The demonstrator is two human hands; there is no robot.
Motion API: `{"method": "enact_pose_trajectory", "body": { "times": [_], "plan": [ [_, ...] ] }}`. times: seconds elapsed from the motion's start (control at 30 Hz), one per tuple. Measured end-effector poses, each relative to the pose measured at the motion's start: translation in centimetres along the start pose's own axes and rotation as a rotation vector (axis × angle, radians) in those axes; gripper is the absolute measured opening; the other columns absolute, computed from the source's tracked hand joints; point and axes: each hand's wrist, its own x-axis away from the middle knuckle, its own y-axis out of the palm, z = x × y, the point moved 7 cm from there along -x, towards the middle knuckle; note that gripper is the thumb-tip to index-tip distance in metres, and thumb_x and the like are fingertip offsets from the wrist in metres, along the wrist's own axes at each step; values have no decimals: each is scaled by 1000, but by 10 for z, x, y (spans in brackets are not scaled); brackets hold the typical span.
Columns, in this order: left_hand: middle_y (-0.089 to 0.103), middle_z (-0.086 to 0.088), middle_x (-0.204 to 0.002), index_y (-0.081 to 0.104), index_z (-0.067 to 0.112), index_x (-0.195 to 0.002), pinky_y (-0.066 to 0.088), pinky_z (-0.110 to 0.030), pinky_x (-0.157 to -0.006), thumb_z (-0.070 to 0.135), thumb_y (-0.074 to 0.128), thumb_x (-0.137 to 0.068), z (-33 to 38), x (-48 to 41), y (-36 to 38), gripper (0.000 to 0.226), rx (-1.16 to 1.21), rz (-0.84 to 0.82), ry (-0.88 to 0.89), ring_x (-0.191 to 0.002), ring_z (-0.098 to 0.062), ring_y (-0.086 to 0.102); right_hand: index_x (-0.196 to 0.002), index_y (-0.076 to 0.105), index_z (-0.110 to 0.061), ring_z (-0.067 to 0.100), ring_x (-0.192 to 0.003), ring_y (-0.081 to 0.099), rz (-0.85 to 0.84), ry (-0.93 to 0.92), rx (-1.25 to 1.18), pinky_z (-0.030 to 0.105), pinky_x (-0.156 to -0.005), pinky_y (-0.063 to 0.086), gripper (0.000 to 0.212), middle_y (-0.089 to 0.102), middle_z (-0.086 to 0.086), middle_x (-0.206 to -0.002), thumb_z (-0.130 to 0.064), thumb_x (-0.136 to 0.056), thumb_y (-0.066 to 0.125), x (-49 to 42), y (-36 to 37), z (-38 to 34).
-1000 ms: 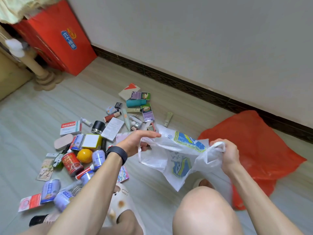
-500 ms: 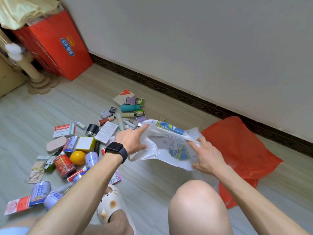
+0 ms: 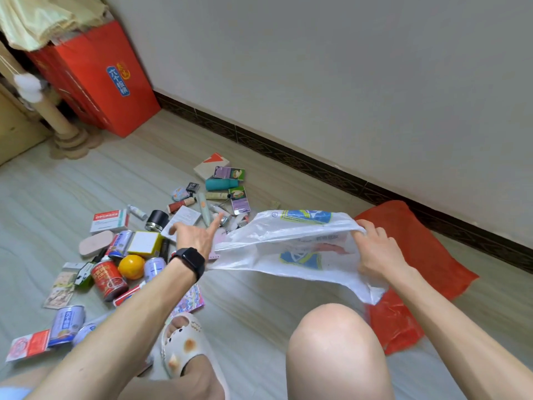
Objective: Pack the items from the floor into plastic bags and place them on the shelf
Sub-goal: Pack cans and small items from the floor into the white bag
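Observation:
A white plastic bag [image 3: 288, 241] with blue and yellow print hangs stretched between my hands above the floor. My right hand [image 3: 377, 252] grips its right edge with curled fingers. My left hand [image 3: 196, 235], a black watch on the wrist, is at the bag's left edge with thumb and index finger stretched out straight. Several items lie scattered on the floor to the left: an orange [image 3: 131, 266], a red can [image 3: 108, 280], a yellow-sided box [image 3: 144, 243], a black jar [image 3: 156, 220], a teal bottle [image 3: 221, 184], and blue-white cans [image 3: 67, 323].
A red plastic bag [image 3: 418, 255] lies flat on the floor to the right, partly under the white one. A tall red carton [image 3: 95, 79] and a turned wooden leg [image 3: 65, 131] stand at the back left. The wall's dark skirting [image 3: 317, 166] runs behind. My knee [image 3: 331, 345] and slipper [image 3: 184, 342] are in front.
The white bag has been pulled wider and flatter. My right hand shifted right to its edge; my left hand's fingers have straightened out.

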Motion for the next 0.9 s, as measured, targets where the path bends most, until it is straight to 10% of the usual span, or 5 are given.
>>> {"method": "enact_pose_trajectory", "body": {
  "times": [0.23,0.37,0.6,0.73,0.9],
  "plan": [
    [0,-9,-163,-18,41,-150,14,-58,-117,44,64,-71,43,0,-41,114,460,73,289,-149,-30,11,-152,28,-27,32,-127,51,-145,-48,-378,37,-93,48,81,39,6,-152,-11,-78,58,-31,14,-5],
    [44,-10,-146,50,24,-133,25,-54,-114,22,53,-73,158,25,-86,60,136,569,846,-140,-29,36,-143,41,-33,30,-135,40,-205,-69,-369,40,-105,42,69,37,8,-151,-26,-80,67,-53,25,-12],
    [65,-5,-116,69,15,-108,3,-58,-118,15,43,-82,177,-73,-65,36,-158,407,701,-126,-25,50,-104,69,-15,33,-129,53,795,-477,-25,48,-103,42,27,59,15,-137,-3,-83,57,-29,-11,-49],
    [67,5,-96,70,19,-110,-28,-63,-102,9,38,-90,178,-125,-49,39,-271,273,623,-106,-20,59,-97,69,-7,33,-99,67,346,-588,101,40,-91,40,35,69,12,-106,-9,-84,37,-86,52,-60],
    [35,-4,-156,38,25,-149,-32,-65,-98,55,36,-95,175,-163,-3,61,-173,114,497,-149,-27,18,-156,6,-32,22,-136,44,-263,-175,165,45,-106,30,71,33,1,-158,-65,-95,19,-157,96,-15]
  ]
}}
